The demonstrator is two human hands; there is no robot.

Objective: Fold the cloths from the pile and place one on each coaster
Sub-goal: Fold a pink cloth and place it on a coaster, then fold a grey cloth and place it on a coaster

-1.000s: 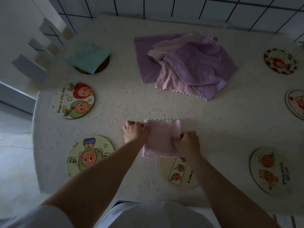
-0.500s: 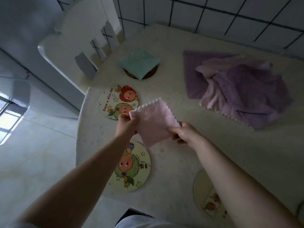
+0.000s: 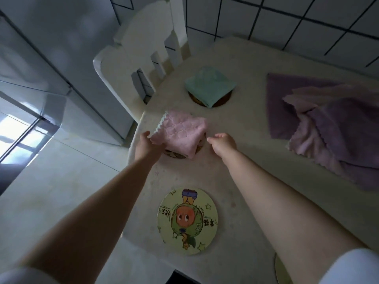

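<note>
Table (image 3: 242, 64) carries the cloth pile (image 3: 328, 128) at right. Green folded cloth (image 3: 209, 85) covers the far coaster. Pink folded cloth (image 3: 180, 134) lies on the coaster (image 3: 174, 155) near the left edge. Left hand (image 3: 146, 145) touches its corner, grip unclear; right hand (image 3: 222, 143) just beside it, fingers loosely curled, empty

Coaster (image 3: 180, 155) mostly hidden under pink cloth (image 3: 180, 133); another coaster (image 3: 282, 270) cut off at bottom edge.
</note>
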